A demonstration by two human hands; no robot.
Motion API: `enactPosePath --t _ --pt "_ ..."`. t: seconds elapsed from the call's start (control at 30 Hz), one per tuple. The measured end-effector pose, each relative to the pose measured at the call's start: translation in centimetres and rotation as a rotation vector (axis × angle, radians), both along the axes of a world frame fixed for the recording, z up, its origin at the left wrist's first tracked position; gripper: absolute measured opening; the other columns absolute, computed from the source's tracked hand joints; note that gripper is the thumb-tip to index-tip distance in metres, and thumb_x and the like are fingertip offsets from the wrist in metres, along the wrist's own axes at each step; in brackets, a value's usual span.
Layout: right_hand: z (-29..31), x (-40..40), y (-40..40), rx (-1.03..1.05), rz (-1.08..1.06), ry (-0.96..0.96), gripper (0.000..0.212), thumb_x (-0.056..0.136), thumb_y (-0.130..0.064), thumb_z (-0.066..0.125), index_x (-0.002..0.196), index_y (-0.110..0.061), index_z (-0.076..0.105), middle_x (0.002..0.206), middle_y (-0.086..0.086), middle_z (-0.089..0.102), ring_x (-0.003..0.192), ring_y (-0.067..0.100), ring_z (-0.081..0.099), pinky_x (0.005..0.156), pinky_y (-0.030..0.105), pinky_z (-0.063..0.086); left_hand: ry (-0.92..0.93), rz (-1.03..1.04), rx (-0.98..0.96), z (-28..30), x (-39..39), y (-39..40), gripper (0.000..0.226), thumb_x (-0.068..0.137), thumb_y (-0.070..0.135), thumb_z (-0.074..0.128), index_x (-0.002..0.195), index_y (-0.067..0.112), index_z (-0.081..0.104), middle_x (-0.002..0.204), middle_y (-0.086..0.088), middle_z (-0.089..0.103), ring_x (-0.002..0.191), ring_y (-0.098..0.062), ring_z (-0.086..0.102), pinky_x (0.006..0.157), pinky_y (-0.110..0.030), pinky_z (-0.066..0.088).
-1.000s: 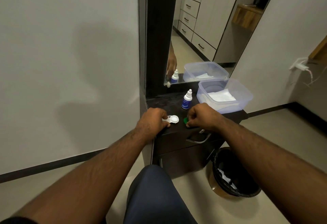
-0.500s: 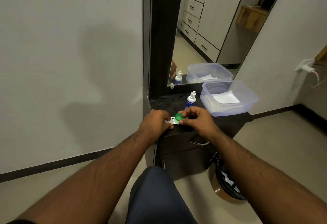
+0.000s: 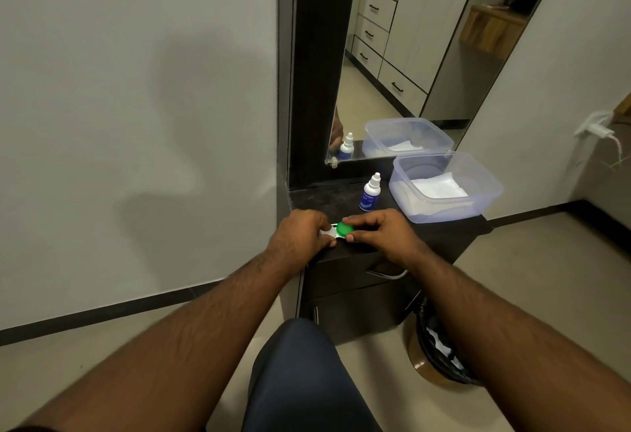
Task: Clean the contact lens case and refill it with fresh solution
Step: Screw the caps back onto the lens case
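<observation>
Both hands are meeting over the front edge of the dark worktop (image 3: 327, 202), near its left corner, and between them is lying the contact lens case (image 3: 329, 230), a small white piece of which only a strip is showing. The left hand (image 3: 300, 231) is gripping the left end of the case, its fingers curled down over it so that end is hidden. The right hand (image 3: 382, 231) is pinching the green cap (image 3: 344, 228) between thumb and forefinger, the fingers bent around it; the cap is sitting on the right half of the case, and whether it is seated fully or only resting there cannot be told from this angle. Further back on the worktop, toward the mirror (image 3: 409, 55) along the rear edge, a small white solution bottle (image 3: 369, 194) with a blue label and a pointed white top is standing upright, just behind the right hand and apart from it. At the right rear corner a clear plastic tub (image 3: 485, 199) is sitting, reaching past the right edge, with folded white tissue (image 3: 437, 187) lying inside it. The mirror is doubling the bottle and the tub. Below the front edge a drawer handle (image 3: 386, 273) is showing under the right wrist. On the floor beside the cabinet's right side a round bin (image 3: 444, 360) with a black liner is standing, some white scraps lying in it. A knee in dark blue trousers (image 3: 300, 373) is filling the bottom middle of the view.
</observation>
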State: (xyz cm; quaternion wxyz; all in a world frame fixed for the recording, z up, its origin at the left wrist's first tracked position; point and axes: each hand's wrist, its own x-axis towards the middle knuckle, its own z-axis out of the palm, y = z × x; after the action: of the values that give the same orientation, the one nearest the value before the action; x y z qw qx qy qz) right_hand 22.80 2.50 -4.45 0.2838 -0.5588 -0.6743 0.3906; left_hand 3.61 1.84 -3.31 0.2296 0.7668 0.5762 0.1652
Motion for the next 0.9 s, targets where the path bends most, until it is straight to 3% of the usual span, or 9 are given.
enactPosePath --t 0.13,0.27,0.37,0.43,0.6,0.73,0.83,0.9 --pt "-0.3 -0.6 -0.4 0.049 -0.066 0.013 0.032 0.073 -0.011 0.078 0.104 -0.014 0.071 0.108 -0.004 0.069 0.097 0.003 0.062 0.083 0.016 0.05 0.0 -0.013 0.002 -0.1 -0.1 0.0 0.034 0.085 0.03 0.07 0.114 0.013 0.066 0.111 -0.004 0.067 0.098 -0.016 0.06 0.081 -0.027 0.048" --pt "-0.7 -0.8 -0.6 0.126 -0.068 -0.024 0.027 0.068 -0.013 0.082 0.087 -0.011 0.064 0.094 0.001 0.067 0.083 0.014 0.062 0.075 0.026 0.053 0.007 -0.007 0.023 -0.2 -0.2 0.0 0.035 0.084 0.032 0.071 0.113 0.013 0.066 0.11 -0.005 0.068 0.096 -0.017 0.061 0.082 -0.031 0.051" --pt "-0.2 -0.1 -0.6 0.081 -0.011 0.06 0.03 0.072 -0.004 0.077 0.097 -0.013 0.064 0.107 0.001 0.066 0.081 0.016 0.06 0.078 0.03 0.053 0.013 -0.021 0.026 -0.2 -0.2 0.0 0.034 0.085 0.031 0.07 0.113 0.013 0.065 0.111 -0.004 0.067 0.098 -0.017 0.06 0.081 -0.029 0.049" --pt "0.0 0.0 -0.4 0.043 0.03 0.097 0.043 0.075 0.002 0.074 0.111 -0.018 0.064 0.11 -0.001 0.067 0.083 0.011 0.06 0.08 0.026 0.053 0.019 -0.035 0.037 -0.2 -0.3 0.1 0.034 0.085 0.032 0.07 0.113 0.014 0.065 0.11 -0.004 0.067 0.098 -0.016 0.059 0.08 -0.027 0.046" --pt "-0.8 -1.0 0.0 0.096 -0.03 -0.041 0.044 0.068 -0.014 0.083 0.108 -0.025 0.068 0.098 -0.006 0.061 0.086 0.01 0.059 0.08 0.024 0.05 0.014 -0.041 0.07 -0.4 -0.5 0.1 0.032 0.085 0.031 0.07 0.111 0.013 0.067 0.107 -0.004 0.068 0.095 -0.017 0.06 0.081 -0.029 0.048" --pt "0.4 -0.2 -0.1 0.05 0.064 -0.118 0.044 0.077 -0.016 0.076 0.119 -0.023 0.065 0.105 -0.007 0.058 0.093 0.008 0.058 0.081 0.017 0.047 0.001 -0.038 0.064 -0.5 -0.4 0.0 0.033 0.085 0.031 0.07 0.112 0.014 0.066 0.108 -0.004 0.067 0.097 -0.017 0.06 0.083 -0.03 0.049" --pt "0.5 -0.3 0.1 0.008 0.051 -0.114 0.038 0.077 -0.015 0.076 0.113 -0.023 0.067 0.103 -0.002 0.063 0.092 0.011 0.059 0.079 0.018 0.047 -0.016 -0.033 0.045 -0.5 -0.3 -0.1 0.034 0.085 0.03 0.069 0.114 0.013 0.065 0.111 -0.005 0.067 0.099 -0.016 0.06 0.085 -0.03 0.05" --pt "0.0 -1.1 -0.1 0.027 -0.038 -0.084 0.03 0.072 -0.015 0.08 0.099 -0.018 0.067 0.092 0.002 0.063 0.081 0.011 0.058 0.072 0.02 0.049 -0.019 -0.027 0.045 -0.4 -0.3 -0.2 0.033 0.085 0.03 0.069 0.114 0.013 0.065 0.11 -0.005 0.067 0.098 -0.016 0.06 0.086 -0.031 0.05"
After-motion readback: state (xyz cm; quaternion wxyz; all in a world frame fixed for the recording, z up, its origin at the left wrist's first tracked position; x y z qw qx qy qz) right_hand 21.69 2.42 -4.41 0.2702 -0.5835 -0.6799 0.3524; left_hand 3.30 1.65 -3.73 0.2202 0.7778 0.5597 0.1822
